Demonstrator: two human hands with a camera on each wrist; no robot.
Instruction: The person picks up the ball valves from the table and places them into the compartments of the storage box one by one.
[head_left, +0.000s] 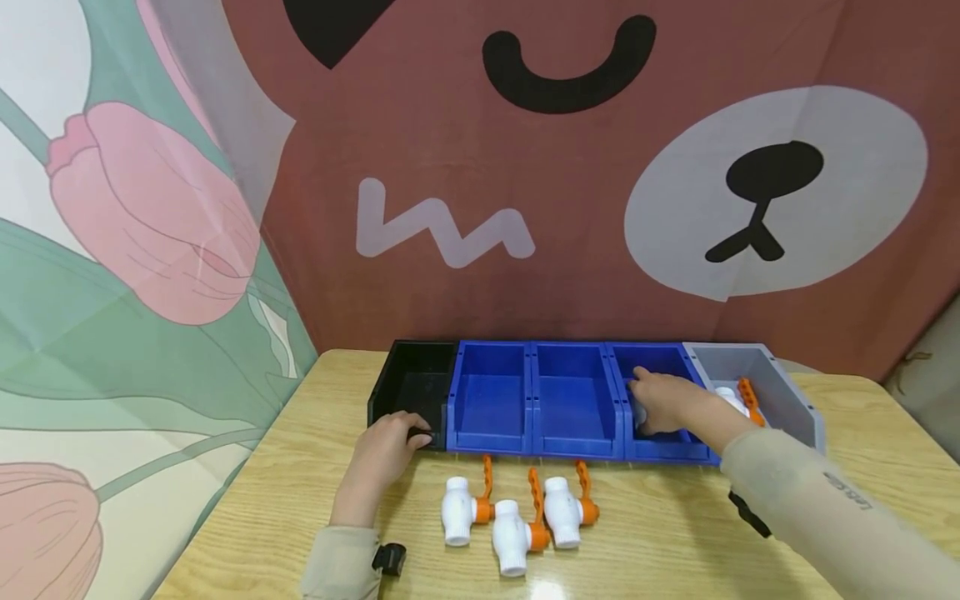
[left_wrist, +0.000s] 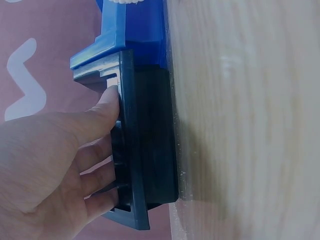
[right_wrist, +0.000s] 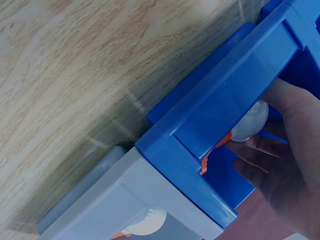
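My left hand (head_left: 386, 450) rests at the front edge of the black bin (head_left: 416, 387), its fingers extended over the lip. In the left wrist view, its thumb and fingertips touch the bin's rim. My right hand (head_left: 663, 404) reaches into the blue bin (head_left: 701, 451) beside the grey one. In the right wrist view it holds a white ball valve (right_wrist: 252, 121) with an orange handle (right_wrist: 215, 147), low inside that bin. The fingers partly hide the valve. Three more white ball valves with orange handles, left (head_left: 457, 512), middle (head_left: 511, 540) and right (head_left: 562, 512), lie on the table.
Two other blue bins, one (head_left: 491, 396) and another (head_left: 573, 400), stand in the row between the black bin and the right hand's bin. At the right end, a grey bin (head_left: 787, 400) contains a white-and-orange valve (head_left: 731, 398). A printed cloth (head_left: 577, 167) hangs behind the wooden table (head_left: 645, 533).
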